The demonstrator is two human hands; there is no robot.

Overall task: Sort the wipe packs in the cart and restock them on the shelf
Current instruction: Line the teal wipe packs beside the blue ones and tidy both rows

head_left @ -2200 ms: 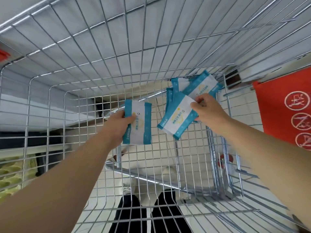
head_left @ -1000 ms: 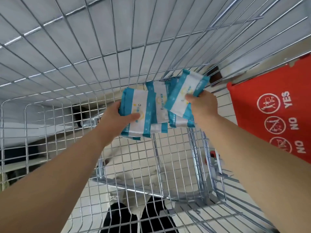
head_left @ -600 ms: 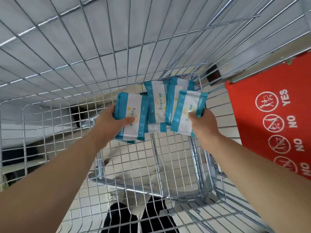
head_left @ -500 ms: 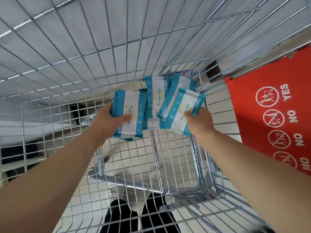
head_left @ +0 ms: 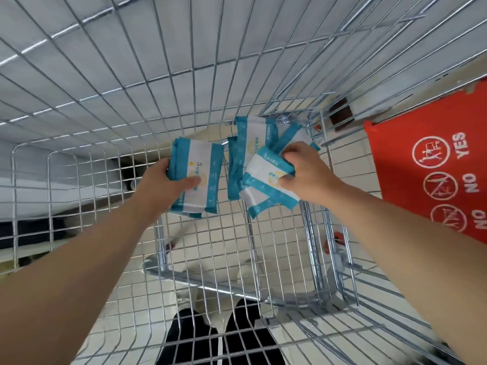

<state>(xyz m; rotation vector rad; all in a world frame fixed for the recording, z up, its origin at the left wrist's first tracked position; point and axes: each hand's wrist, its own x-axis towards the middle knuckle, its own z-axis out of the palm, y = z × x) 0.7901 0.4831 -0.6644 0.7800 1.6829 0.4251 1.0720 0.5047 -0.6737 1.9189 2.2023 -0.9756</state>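
Left hand [head_left: 160, 184] grips a wipe pack stack [head_left: 196, 177] at frame centre; right hand [head_left: 307, 173] clutches another pack [head_left: 264, 177] inside the cart [head_left: 184, 75]

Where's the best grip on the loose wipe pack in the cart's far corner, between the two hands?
Probably its far end: pinch the loose wipe pack across its flat faces, coming from above. That end shows free against the cart wire, while its near end is covered by the tilted pack in the right hand. The left hand holds a stack.
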